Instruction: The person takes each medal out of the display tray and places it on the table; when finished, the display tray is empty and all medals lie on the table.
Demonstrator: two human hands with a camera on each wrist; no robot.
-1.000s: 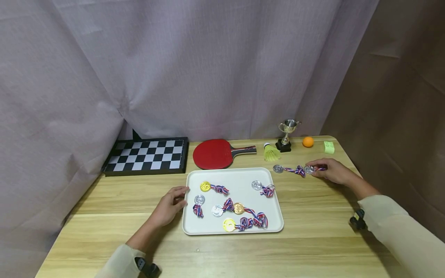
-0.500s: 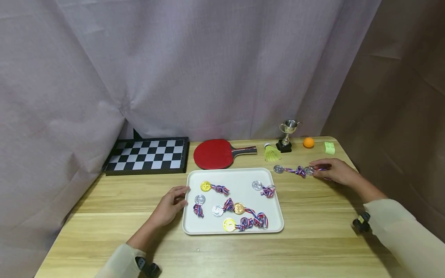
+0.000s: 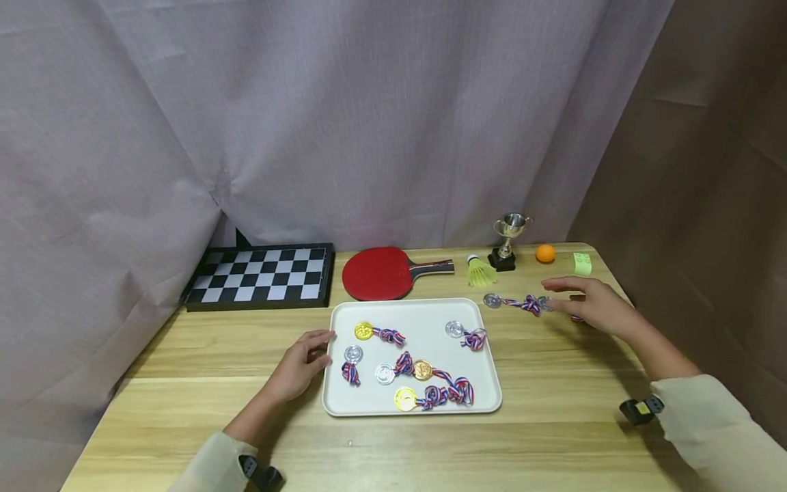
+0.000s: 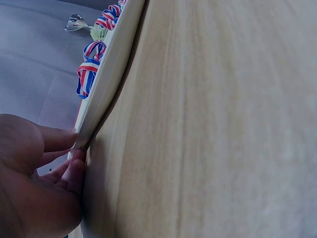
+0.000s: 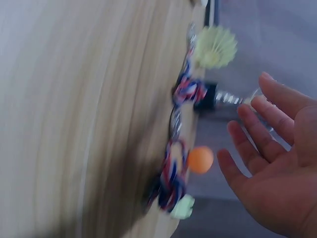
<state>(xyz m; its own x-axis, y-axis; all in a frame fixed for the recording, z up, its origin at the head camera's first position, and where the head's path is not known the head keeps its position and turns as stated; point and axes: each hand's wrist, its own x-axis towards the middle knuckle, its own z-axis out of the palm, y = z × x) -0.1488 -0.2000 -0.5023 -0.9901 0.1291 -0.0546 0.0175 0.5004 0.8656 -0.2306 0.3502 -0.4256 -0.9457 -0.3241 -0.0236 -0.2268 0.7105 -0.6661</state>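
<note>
My left hand (image 3: 299, 365) pinches the left rim of a white tray (image 3: 424, 311); in the left wrist view its thumb and fingers meet at the tray's edge. Medals on knotted red-white-blue ribbons lie in the tray: gold ones such as the gold medal (image 3: 363, 331), and silver ones such as the silver medal (image 3: 454, 329). My right hand (image 3: 593, 305) hovers with fingers extended, holding nothing, as the right wrist view shows. Below it lies a silver medal (image 3: 544, 303), partly hidden in the head view. Left of that is another silver medal (image 3: 492, 301) with its ribbon (image 3: 530, 305).
Along the back of the wooden table (image 3: 393, 451) stand a checkered board (image 3: 258, 275), a red table tennis paddle (image 3: 376, 273), a yellow shuttlecock (image 3: 481, 272), a small trophy cup (image 3: 507, 239), an orange ball (image 3: 545, 253) and a pale green block (image 3: 581, 264). Grey cloth hangs behind.
My right hand has let go of the silver medal at the right and lifted off it, its fingers spreading. The left hand and tray stay in place.
</note>
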